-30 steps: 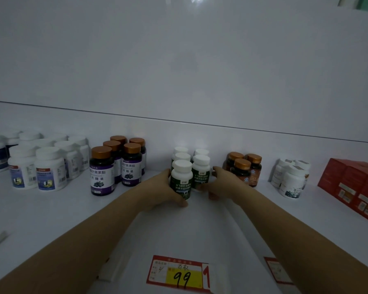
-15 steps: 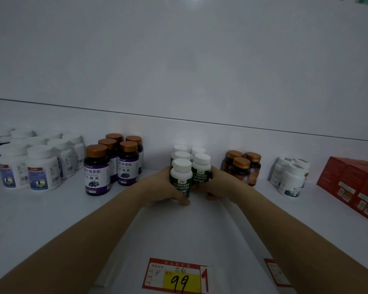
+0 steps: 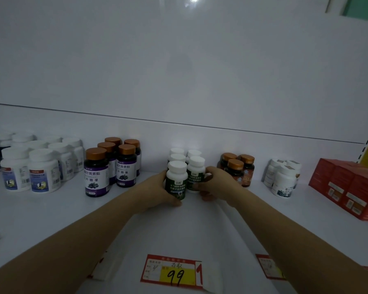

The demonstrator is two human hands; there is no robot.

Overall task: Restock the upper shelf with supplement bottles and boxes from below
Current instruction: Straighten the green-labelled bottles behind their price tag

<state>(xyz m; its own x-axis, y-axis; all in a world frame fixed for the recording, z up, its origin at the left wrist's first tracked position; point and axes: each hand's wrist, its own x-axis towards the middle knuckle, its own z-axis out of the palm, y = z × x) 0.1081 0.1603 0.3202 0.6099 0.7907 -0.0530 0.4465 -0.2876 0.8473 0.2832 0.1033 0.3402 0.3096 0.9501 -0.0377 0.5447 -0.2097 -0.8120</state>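
On the shelf (image 3: 200, 225), the left hand (image 3: 155, 193) grips the front green bottle (image 3: 176, 182); the right hand (image 3: 218, 183) grips its neighbour (image 3: 196, 174).

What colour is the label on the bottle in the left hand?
Dark green with white writing; the label shows best in head view.

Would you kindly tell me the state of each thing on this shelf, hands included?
Left hand: grips left green bottle.
Right hand: grips right green bottle.
Left green bottle: upright, capped, held.
Right green bottle: upright, capped, held.
Rear green bottles: upright, capped.
Purple bottles: upright, capped.
Amber bottles: upright, capped.
Big white bottles: upright, capped.
Small white bottles: upright, capped.
Red boxes: closed.
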